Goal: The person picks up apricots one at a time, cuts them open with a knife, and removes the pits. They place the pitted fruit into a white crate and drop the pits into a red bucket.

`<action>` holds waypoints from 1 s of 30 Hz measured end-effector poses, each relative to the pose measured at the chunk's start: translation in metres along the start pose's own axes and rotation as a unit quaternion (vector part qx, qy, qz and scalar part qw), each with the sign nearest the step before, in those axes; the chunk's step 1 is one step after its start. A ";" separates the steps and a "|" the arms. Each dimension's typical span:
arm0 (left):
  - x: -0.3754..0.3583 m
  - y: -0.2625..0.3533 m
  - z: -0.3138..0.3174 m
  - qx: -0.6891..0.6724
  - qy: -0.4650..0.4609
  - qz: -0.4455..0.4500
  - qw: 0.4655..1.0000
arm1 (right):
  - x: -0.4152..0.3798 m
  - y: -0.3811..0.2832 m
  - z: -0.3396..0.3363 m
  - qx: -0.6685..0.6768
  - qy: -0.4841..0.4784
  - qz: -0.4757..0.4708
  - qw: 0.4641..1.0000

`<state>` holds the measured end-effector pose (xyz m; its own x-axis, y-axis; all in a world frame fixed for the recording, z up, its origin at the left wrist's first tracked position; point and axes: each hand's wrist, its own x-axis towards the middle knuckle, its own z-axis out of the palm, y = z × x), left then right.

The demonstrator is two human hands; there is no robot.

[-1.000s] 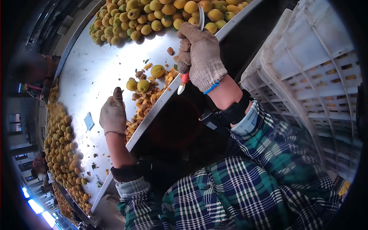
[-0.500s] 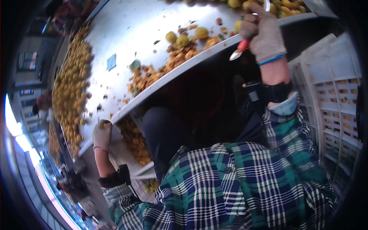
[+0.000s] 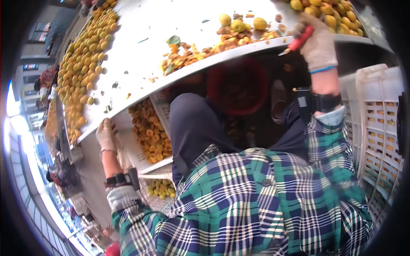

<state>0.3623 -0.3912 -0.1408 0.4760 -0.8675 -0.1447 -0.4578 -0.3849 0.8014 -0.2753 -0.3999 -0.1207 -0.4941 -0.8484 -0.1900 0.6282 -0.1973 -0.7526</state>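
Note:
My right hand (image 3: 321, 48), in a pale work glove, is closed around a small knife with a red handle (image 3: 300, 38). The short blade points down and left over the table's front edge. Right beside its fingers lies a pile of yellow-orange, apricot-like fruits (image 3: 331, 20). My left hand (image 3: 106, 135), also gloved, is at the table's near left edge with its fingers curled together. Whatever those fingers may hold is too small to make out. Between the hands, cut fruit scraps (image 3: 192, 54) lie along the edge, with a few whole fruits (image 3: 239, 25) behind them.
A long heap of whole fruits (image 3: 87, 64) lines the table's (image 3: 141, 55) left side. Below it, a crate holds halved fruit (image 3: 149, 132), above greenish-yellow fruits (image 3: 160, 188). A red tub (image 3: 261, 91) stands beyond my knees. To my right are white slatted crates (image 3: 363, 96).
The view has shifted, bringing the red tub and lower crates into sight. My right hand still grips the knife, now turned more across the fingers. My left hand stays by the table edge.

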 end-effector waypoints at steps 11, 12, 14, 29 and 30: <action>-0.046 0.237 0.165 0.120 -0.306 0.246 0.912 | -0.042 -0.033 0.036 -0.418 -0.002 0.039 0.908; -0.046 0.252 0.186 0.117 -0.330 0.257 0.901 | -0.037 -0.027 0.032 -0.459 0.007 0.002 0.888; -0.037 0.271 0.234 0.137 -0.360 0.290 0.876 | -0.037 -0.030 0.033 -0.469 0.017 -0.018 0.883; -0.076 0.267 0.346 -0.052 -0.454 0.211 0.864 | -0.043 -0.004 0.046 -0.528 -0.028 -0.111 0.842; -0.085 0.265 0.342 -0.118 -0.481 0.199 0.846 | -0.045 -0.002 0.047 -0.562 -0.018 -0.111 0.820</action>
<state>-0.0567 -0.5270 -0.1151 -0.5633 -0.8124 -0.1504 -0.2215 -0.0268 0.9748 -0.2264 -0.3843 -0.0813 -0.4912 -0.8704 0.0345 -0.4347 0.2105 -0.8756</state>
